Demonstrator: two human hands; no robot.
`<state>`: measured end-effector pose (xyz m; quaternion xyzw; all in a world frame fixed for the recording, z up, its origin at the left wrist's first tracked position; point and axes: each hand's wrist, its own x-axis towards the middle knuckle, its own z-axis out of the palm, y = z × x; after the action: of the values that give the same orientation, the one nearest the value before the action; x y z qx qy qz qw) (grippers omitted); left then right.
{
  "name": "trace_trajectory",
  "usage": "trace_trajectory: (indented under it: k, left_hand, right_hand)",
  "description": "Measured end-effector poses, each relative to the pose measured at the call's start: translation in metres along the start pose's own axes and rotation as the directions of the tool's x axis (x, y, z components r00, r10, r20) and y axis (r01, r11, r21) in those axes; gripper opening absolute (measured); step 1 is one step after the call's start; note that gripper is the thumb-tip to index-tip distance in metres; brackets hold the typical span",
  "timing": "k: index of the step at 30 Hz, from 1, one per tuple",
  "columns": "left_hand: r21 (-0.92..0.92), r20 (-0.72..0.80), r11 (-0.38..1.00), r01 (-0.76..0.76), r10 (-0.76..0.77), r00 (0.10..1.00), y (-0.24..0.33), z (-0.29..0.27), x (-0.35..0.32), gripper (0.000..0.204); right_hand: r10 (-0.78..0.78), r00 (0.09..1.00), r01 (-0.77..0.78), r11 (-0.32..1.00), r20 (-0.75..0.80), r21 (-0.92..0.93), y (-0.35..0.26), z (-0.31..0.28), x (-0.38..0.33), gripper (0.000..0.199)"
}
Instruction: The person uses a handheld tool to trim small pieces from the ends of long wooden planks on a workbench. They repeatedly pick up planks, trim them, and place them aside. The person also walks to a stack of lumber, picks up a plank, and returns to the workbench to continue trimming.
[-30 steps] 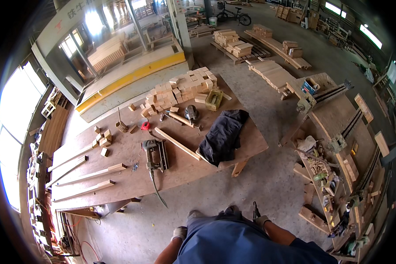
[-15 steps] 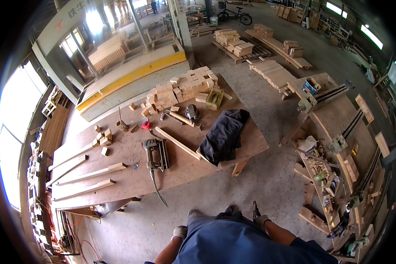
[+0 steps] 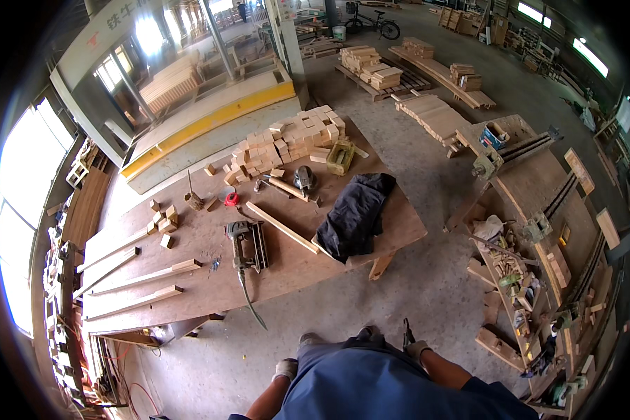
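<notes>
My left hand [image 3: 285, 368], in a pale glove, hangs beside my blue top; its fingers are too small and partly hidden to read. Low on the other side, my right hand [image 3: 416, 349], also gloved, is closed around a dark, slim hand tool [image 3: 407, 332] whose tip points away from me; its kind is unclear. In front stands a wooden workbench [image 3: 210, 294]. On it lie a nail gun [image 3: 246, 245] with a green hose [image 3: 250, 301], a long wood strip [image 3: 281, 227] and a dark cloth [image 3: 355, 215]. Neither hand touches the bench.
Small wood blocks [image 3: 287, 140] are heaped at the bench's far side, near a yellow box [image 3: 341, 157], a grinder-like tool [image 3: 304, 179] and a red tape measure [image 3: 232, 199]. Several strips [image 3: 147, 275] lie left. A clamp rack [image 3: 539, 227] stands right; a yellow-edged machine [image 3: 210, 126] stands behind.
</notes>
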<state>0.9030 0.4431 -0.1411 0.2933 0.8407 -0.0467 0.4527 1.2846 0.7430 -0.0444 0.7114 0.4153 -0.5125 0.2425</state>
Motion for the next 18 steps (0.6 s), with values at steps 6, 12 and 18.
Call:
trace_trajectory:
  k: [6, 12, 18]
  left_hand:
    - [-0.012, -0.007, 1.0, 0.007, -0.007, 1.0, -0.004, 0.003, 0.003, 0.039]
    - [-0.02, -0.022, 1.0, -0.002, 0.002, 1.0, 0.001, -0.001, -0.002, 0.038]
    - [-0.007, -0.019, 1.0, 0.014, -0.014, 1.0, -0.006, 0.007, 0.003, 0.04]
  right_hand:
    - [-0.103, 0.994, 0.107, 0.965, 0.029, -0.241, -0.001, -0.001, 0.0, 0.049]
    - [-0.03, 0.999, 0.03, 1.0, -0.032, 0.009, 0.005, 0.003, 0.006, 0.049]
    - [0.007, 1.0, -0.007, 0.998, 0.0, 0.058, 0.008, 0.004, 0.014, 0.051]
